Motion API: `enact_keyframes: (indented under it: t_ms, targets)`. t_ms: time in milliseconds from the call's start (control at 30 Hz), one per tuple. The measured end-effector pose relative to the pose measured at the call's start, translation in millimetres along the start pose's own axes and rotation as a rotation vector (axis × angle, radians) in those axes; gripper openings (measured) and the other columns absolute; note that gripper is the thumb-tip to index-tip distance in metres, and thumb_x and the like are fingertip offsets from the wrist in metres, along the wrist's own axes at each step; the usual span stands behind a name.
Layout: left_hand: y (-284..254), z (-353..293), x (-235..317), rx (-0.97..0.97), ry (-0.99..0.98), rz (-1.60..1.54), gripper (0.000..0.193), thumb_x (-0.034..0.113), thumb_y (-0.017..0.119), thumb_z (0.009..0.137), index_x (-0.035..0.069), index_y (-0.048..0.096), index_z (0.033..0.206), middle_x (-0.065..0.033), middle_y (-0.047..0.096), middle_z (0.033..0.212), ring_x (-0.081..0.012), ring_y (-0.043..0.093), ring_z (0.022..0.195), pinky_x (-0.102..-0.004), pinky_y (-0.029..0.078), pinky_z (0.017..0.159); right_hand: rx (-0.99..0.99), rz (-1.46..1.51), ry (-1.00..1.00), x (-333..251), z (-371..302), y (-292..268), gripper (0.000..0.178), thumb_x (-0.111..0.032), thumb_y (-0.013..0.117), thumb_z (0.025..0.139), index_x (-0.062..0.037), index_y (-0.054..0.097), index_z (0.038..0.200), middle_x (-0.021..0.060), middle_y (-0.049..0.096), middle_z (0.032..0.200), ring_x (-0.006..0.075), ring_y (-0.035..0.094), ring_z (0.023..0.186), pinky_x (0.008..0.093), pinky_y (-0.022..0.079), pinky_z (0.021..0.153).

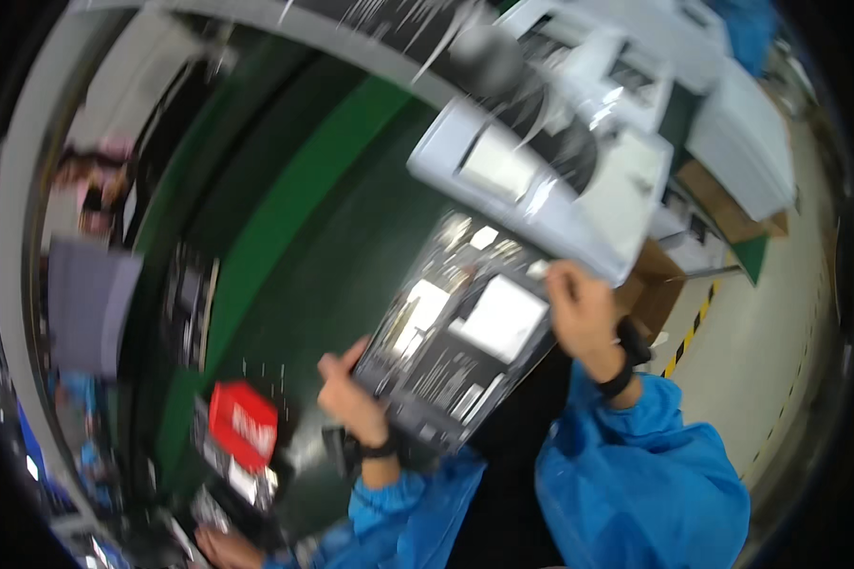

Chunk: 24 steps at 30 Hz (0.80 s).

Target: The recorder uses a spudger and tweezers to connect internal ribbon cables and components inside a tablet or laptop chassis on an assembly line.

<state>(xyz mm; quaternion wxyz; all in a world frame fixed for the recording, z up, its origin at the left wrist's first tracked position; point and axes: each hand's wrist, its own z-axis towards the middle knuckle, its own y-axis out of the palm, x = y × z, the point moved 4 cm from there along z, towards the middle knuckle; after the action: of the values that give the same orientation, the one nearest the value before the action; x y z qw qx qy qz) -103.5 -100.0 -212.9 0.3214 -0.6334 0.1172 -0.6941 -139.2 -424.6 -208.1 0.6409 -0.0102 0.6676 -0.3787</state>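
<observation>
A flat rectangular device (455, 327), its dark insides and shiny metal patches exposed, sits between both hands. The left hand (353, 403) grasps its edge; the right hand (584, 313) curls by a corner, its grip unclear. Beyond: the smooth green surface (323, 275), a boxy red packet (244, 425).

Blue sleeves (645, 465), black wrist straps (621, 379)

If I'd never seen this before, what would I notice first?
Probably the flat, dark rectangular device with a bright white squarish patch, in the middle between the person's bare left hand and bare right hand. Next, the bright red, boxy thing at the lower left. The big blue sleeves along the bottom stand out too.
</observation>
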Motion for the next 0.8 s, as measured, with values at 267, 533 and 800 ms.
enact_keyframes:
  t_ms: [267, 533, 800]
  targets:
    - [9.5, 0.5, 16.0, -0.160, 0.407, 0.181, 0.022, 0.006, 0.082, 0.081, -0.001, 0.077, 0.102, -0.0121, 0.074, 0.096, -0.0284, 0.067, 0.094, -0.0370, 0.054, 0.081, -0.266, -0.104, -0.147, 18.5, 16.5, -28.4, 0.034, -0.025, 0.060, 0.105, 0.0054, 0.073, 0.113, 0.0039, 0.060, 0.059, 0.0073, 0.055, 0.054, 0.0257, 0.043, 0.054]
    - [52.6, 12.6, 38.4, -0.396, 0.415, 0.118, 0.024, 0.010, 0.082, 0.083, 0.000, 0.075, 0.103, -0.0125, 0.071, 0.098, -0.0305, 0.067, 0.089, -0.0379, 0.055, 0.077, -0.519, 0.500, -0.073, -25.0, 10.5, 2.8, 0.085, -0.073, 0.039, 0.100, 0.0075, 0.065, 0.092, 0.0130, 0.064, 0.093, 0.0179, 0.065, 0.080, 0.0305, 0.053, 0.072]
    - [74.9, 6.1, 56.0, -0.392, 0.587, 0.150, 0.017, 0.005, 0.081, 0.081, 0.004, 0.076, 0.097, -0.0076, 0.071, 0.091, -0.0260, 0.069, 0.080, -0.0353, 0.056, 0.068, -0.440, 0.393, -0.099, -40.0, 2.9, 56.0, 0.016, -0.001, 0.080, 0.081, 0.0012, 0.075, 0.096, 0.0129, 0.071, 0.100, 0.0202, 0.071, 0.085, 0.0306, 0.055, 0.075]
